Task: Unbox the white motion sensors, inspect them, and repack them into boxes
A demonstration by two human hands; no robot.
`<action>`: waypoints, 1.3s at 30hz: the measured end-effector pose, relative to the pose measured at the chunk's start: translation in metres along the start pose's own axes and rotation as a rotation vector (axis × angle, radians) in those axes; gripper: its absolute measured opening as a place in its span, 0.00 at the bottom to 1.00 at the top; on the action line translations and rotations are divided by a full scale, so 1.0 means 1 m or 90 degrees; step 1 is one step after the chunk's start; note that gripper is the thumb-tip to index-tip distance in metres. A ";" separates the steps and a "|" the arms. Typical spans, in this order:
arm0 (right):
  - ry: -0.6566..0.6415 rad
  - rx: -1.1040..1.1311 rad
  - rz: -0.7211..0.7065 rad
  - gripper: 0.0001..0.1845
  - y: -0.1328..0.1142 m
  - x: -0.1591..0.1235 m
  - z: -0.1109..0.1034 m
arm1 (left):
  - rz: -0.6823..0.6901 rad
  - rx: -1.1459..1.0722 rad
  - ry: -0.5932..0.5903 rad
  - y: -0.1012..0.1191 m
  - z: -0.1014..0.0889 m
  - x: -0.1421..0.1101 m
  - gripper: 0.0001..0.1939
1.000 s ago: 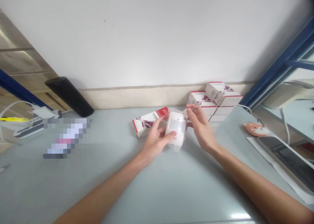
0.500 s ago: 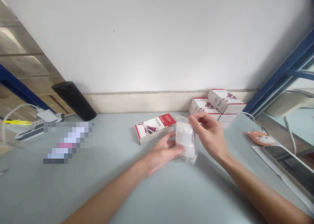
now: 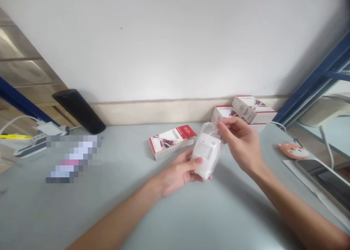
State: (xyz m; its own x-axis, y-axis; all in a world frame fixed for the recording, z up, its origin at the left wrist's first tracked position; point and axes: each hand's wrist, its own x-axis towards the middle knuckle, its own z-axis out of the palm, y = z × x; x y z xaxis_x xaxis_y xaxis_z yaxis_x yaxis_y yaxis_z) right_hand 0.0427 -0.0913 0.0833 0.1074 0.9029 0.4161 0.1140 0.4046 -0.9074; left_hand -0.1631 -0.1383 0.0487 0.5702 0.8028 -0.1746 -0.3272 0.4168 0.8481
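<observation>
While the bag's upper edge is pinched between thumb and fingers of the right hand (image 3: 243, 142), the lower part of a white device (image 3: 206, 153) is gripped through clear plastic by the left hand (image 3: 177, 173), its thumb laid across the front. The device is held tilted above the grey table (image 3: 175, 217), just beyond its middle; it is rounded at the edges, with a paler rectangular window and a small dark mark above it, and is enclosed by the wrinkled, see-through bag (image 3: 210, 127). One device and one bag can be counted; one red-and-white box (image 3: 172, 138) is laid alone near the left hand, and at least three stacked boxes (image 3: 255, 109) can be made out by the wall, their full number being hidden by the right hand. At the far left, one black cylinder (image 3: 79, 111) is leaned over, with one power strip (image 3: 30, 147) and one pixelated object (image 3: 73, 158) nearby; what the latter is cannot be told. To the right, one orange animal-faced case (image 3: 294, 150) is seen beside one dark-screened phone (image 3: 325, 180), under whose edge a white sheet (image 3: 300, 173) is shown.
</observation>
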 end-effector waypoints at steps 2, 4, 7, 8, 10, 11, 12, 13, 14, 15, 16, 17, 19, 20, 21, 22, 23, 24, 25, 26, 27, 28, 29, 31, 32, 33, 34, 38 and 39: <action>0.004 0.005 -0.004 0.13 -0.002 0.001 -0.001 | -0.007 -0.029 -0.003 0.001 -0.001 0.001 0.25; 0.012 0.012 -0.010 0.14 -0.005 0.001 -0.002 | -0.007 -0.035 0.012 0.002 -0.002 0.001 0.24; 0.028 0.009 -0.024 0.14 -0.007 0.001 -0.002 | 0.007 -0.029 0.024 0.004 -0.003 0.002 0.23; 0.036 0.005 -0.031 0.14 -0.007 0.002 -0.002 | 0.012 -0.032 0.025 0.004 -0.003 0.002 0.22; 0.054 0.000 -0.047 0.15 -0.005 0.002 -0.002 | 0.012 -0.046 0.029 0.003 -0.004 0.003 0.23; 0.063 0.001 -0.053 0.15 -0.005 0.003 -0.003 | 0.008 -0.058 0.035 0.002 -0.005 0.004 0.23; 0.070 0.006 -0.055 0.15 -0.004 0.003 -0.003 | 0.003 -0.072 0.044 0.001 -0.005 0.005 0.24; 0.071 0.011 -0.053 0.15 -0.003 0.003 -0.003 | -0.003 -0.088 0.052 0.000 -0.006 0.006 0.24; 0.070 0.019 -0.050 0.15 -0.003 0.003 -0.003 | -0.009 -0.106 0.061 -0.001 -0.006 0.007 0.24; 0.066 0.027 -0.046 0.15 -0.004 0.002 -0.003 | -0.015 -0.125 0.069 -0.002 -0.006 0.008 0.25; 0.060 0.034 -0.043 0.15 -0.004 0.001 -0.003 | -0.024 -0.144 0.077 -0.002 -0.006 0.008 0.25; 0.053 0.043 -0.042 0.15 -0.005 0.001 -0.003 | -0.032 -0.159 0.085 -0.002 -0.006 0.009 0.25; 0.032 0.063 -0.038 0.15 -0.006 -0.001 -0.002 | -0.045 -0.183 0.096 0.001 -0.005 0.008 0.27; 0.017 0.078 -0.034 0.15 -0.006 -0.001 -0.002 | -0.046 -0.194 0.099 0.002 -0.004 0.008 0.27; -0.002 0.097 -0.029 0.14 -0.006 -0.002 -0.002 | -0.044 -0.206 0.100 0.004 -0.004 0.007 0.27; -0.022 0.120 -0.022 0.13 -0.006 -0.002 -0.001 | -0.038 -0.220 0.099 0.006 -0.004 0.006 0.26; -0.043 0.141 -0.014 0.13 -0.005 -0.002 -0.002 | -0.029 -0.235 0.096 0.008 -0.005 0.005 0.25; -0.058 0.159 -0.009 0.12 -0.005 -0.002 -0.002 | -0.019 -0.247 0.092 0.008 -0.006 0.004 0.23; -0.066 0.169 -0.005 0.12 -0.005 -0.001 -0.002 | -0.008 -0.255 0.087 0.009 -0.007 0.004 0.21; -0.067 0.171 -0.005 0.12 -0.005 0.000 -0.003 | 0.002 -0.258 0.083 0.009 -0.009 0.004 0.19; -0.058 0.166 -0.008 0.12 -0.006 0.001 -0.004 | 0.010 -0.258 0.082 0.008 -0.011 0.004 0.18; -0.037 0.155 -0.019 0.12 -0.007 0.001 -0.004 | 0.016 -0.254 0.083 0.008 -0.012 0.004 0.18; -0.004 0.139 -0.037 0.13 -0.008 0.002 -0.005 | 0.020 -0.247 0.084 0.007 -0.013 0.005 0.18; 0.109 0.094 -0.095 0.12 -0.011 0.004 -0.006 | 0.020 -0.224 0.082 0.006 -0.014 0.005 0.21; 0.177 0.071 -0.133 0.11 -0.012 0.005 -0.006 | 0.019 -0.207 0.081 0.006 -0.013 0.005 0.23; 0.241 0.049 -0.171 0.10 -0.012 0.005 -0.007 | 0.017 -0.189 0.080 0.006 -0.013 0.004 0.25; 0.291 0.028 -0.207 0.10 -0.012 0.005 -0.007 | 0.016 -0.173 0.079 0.006 -0.012 0.004 0.27; 0.326 -0.069 -0.322 0.14 0.001 0.004 -0.009 | 0.019 -0.151 0.061 0.006 -0.011 0.001 0.31; 0.299 -0.109 -0.343 0.13 0.007 0.003 -0.008 | 0.022 -0.151 0.051 0.005 -0.011 0.001 0.31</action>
State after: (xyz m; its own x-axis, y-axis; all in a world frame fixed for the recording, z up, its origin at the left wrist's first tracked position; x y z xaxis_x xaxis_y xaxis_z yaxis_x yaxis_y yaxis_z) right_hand 0.0521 -0.0867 0.0793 0.4000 0.4119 0.8187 0.4197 0.7118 -0.5632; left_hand -0.1730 -0.1306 0.0475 0.4972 0.8457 -0.1940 -0.5190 0.4691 0.7146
